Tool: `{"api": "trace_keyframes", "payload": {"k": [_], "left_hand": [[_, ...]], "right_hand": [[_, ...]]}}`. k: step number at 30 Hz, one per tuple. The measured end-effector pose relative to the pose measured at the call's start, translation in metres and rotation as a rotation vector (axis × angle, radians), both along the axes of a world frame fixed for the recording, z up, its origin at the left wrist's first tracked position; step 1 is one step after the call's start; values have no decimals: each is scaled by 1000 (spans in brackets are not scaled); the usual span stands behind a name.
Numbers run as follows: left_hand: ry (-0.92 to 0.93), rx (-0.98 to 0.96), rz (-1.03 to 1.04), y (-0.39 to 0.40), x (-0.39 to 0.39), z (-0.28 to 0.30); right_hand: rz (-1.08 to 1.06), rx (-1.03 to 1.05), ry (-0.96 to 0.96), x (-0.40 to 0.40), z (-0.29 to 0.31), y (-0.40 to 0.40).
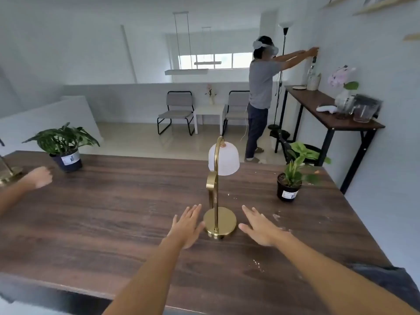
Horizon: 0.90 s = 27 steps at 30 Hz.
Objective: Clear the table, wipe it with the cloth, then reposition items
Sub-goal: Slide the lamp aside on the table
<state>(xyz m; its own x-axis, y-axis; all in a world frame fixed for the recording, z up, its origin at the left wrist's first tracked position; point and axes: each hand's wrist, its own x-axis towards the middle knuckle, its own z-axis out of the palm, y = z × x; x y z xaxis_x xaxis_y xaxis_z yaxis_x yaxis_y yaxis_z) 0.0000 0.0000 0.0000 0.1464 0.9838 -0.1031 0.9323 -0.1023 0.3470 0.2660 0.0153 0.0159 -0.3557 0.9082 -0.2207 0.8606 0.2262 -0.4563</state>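
Observation:
A gold table lamp [219, 221] with a white shade stands near the middle of the dark wooden table [113, 212]. My left hand [186, 226] is open, fingers spread, just left of the lamp's round base and about touching it. My right hand [261, 227] is open just right of the base, a small gap apart. A large potted plant [64, 147] stands at the far left of the table. A small potted plant [289, 181] stands at the far right. White crumbs or smears [276, 217] lie on the table's right part. No cloth is in view.
Another person's hand [39, 177] reaches over the table's left edge beside a second gold lamp base [9, 173]. A person in a headset [261, 96] stands at a side table [329, 114] by the right wall. Chairs and a white stool stand far back.

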Motion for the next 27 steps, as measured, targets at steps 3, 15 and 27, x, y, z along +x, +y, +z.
{"api": "trace_keyframes", "payload": {"k": [3, 15, 27], "left_hand": [[21, -42, -31, -7, 12, -16], [-41, 67, 21, 4, 7, -52], [-52, 128, 34, 119, -39, -58]], "right_hand": [[105, -2, 33, -9, -16, 3], [87, -18, 132, -44, -43, 36], [54, -50, 119, -91, -37, 150]]}}
